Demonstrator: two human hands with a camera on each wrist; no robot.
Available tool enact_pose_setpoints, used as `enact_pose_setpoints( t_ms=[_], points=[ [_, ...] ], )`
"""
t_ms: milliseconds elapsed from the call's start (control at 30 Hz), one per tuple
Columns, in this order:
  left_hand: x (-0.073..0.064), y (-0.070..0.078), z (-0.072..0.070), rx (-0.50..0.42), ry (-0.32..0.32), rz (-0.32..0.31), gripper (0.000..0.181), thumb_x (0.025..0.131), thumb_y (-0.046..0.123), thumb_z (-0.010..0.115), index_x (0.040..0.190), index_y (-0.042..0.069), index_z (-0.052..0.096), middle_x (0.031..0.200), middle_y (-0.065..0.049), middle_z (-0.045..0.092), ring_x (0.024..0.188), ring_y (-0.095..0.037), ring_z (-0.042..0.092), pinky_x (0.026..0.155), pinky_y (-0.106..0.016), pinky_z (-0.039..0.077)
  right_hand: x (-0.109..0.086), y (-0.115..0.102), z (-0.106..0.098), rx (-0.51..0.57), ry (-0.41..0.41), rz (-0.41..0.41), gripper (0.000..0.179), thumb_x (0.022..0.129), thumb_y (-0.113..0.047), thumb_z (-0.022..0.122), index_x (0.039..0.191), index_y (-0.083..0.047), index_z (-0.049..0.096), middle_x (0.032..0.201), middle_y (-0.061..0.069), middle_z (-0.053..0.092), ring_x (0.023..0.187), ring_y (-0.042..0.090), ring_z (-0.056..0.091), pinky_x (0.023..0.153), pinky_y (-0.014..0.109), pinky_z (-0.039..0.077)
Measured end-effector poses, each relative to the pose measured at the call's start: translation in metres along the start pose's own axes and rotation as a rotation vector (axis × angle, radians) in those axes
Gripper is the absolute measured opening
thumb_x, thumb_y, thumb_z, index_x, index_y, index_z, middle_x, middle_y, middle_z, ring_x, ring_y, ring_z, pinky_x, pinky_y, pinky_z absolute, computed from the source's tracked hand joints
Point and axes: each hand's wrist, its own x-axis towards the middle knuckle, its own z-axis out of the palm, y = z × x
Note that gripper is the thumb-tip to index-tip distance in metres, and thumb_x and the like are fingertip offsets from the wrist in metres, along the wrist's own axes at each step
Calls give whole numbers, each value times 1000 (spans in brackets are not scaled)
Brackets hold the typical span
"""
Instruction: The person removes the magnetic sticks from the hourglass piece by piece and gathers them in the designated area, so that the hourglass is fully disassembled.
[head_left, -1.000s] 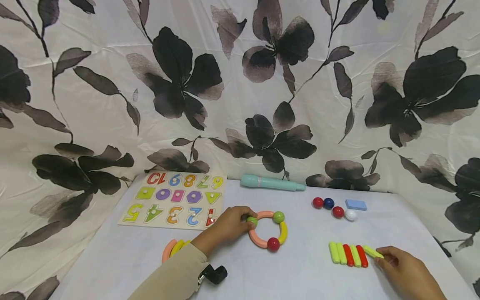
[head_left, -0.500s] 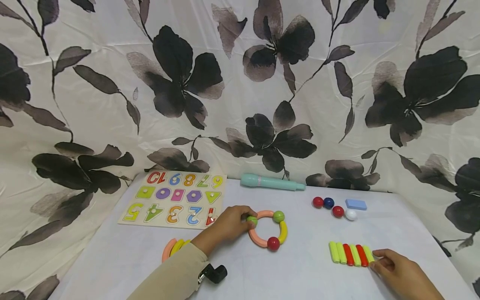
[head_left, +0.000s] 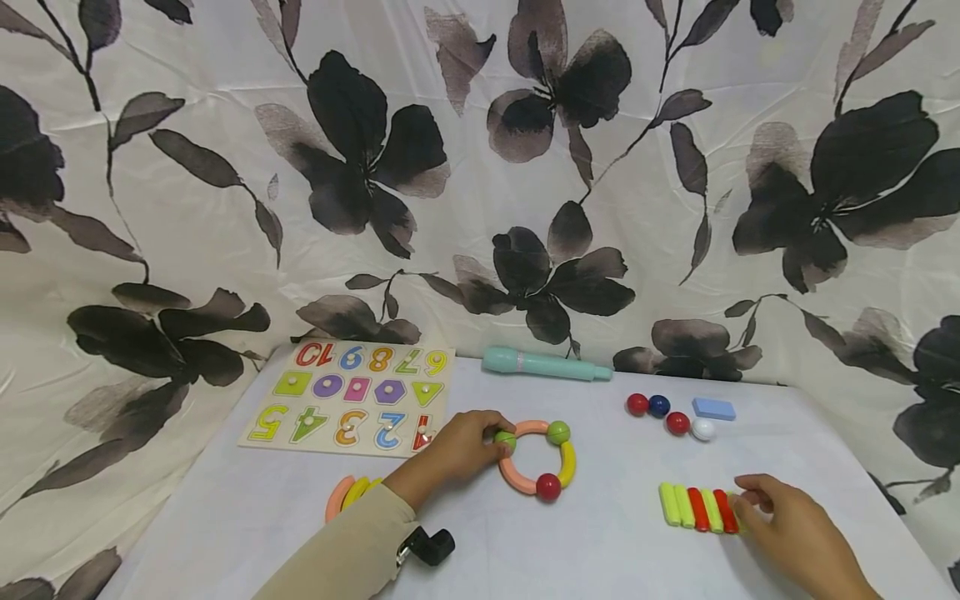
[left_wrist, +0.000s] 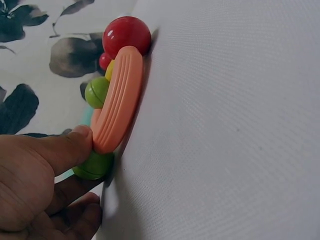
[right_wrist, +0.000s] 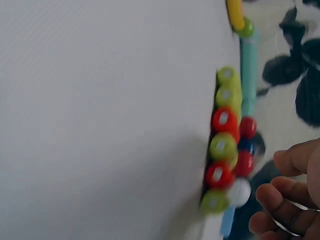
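Observation:
On the white table lies a ring of orange arcs [head_left: 516,477], a yellow arc [head_left: 567,465], a red ball [head_left: 548,487] and two green balls. My left hand [head_left: 463,447] pinches the left green ball [left_wrist: 95,166] of that ring between thumb and fingers. To the right, red and yellow-green sticks [head_left: 696,510] lie side by side in a row. My right hand [head_left: 798,527] hovers at the row's right end, partly covering the last stick. In the right wrist view the loosely bent fingers [right_wrist: 270,195] hold nothing and stand apart from the sticks.
A number puzzle board [head_left: 405,398] lies at the back left. Beyond the ring is a teal tube-like object [head_left: 546,365]. Red, blue and white balls [head_left: 678,423] and a blue block [head_left: 714,408] sit behind the sticks. Orange and yellow arcs [head_left: 341,497] lie beside my left sleeve.
My right hand has laid a yellow-green stick at the right end of the row, let go and lifted slightly. My left hand stays on the green ball.

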Motion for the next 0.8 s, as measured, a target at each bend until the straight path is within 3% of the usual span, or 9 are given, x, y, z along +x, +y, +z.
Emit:
enact_pose_setpoints(
  t_ms=[133,300,567,800],
  points=[
    [0,0,2,8,4,-1,21,93,26,78,113,23,73,115,4,70,126,-24,58,108,-47,44,-2,-38,5,2,53,-125,43,95,-28,73,126,1,66,102,6,69,92,26,59,83,55,55],
    [1,1,3,19,13,13,21,92,25,79,111,22,72,112,5,71,120,-21,60,106,-45,46,-2,-85,28,37,87,-274,41,92,-34,77,124,-9,70,102,-3,68,99,22,61,87,51,55],
    [3,1,4,32,27,17,20,89,28,81,104,24,69,102,9,68,104,-16,61,97,-43,50,13,-136,65,65,-63,-279,78,84,-58,78,147,-18,54,126,3,66,123,29,57,98,59,50],
    [3,-2,2,45,22,21,20,88,28,81,100,25,66,96,12,66,96,-13,59,89,-39,51,19,-155,78,-8,-20,-356,92,80,-68,76,145,-7,53,129,14,63,122,33,57,92,59,53]
  ],
)
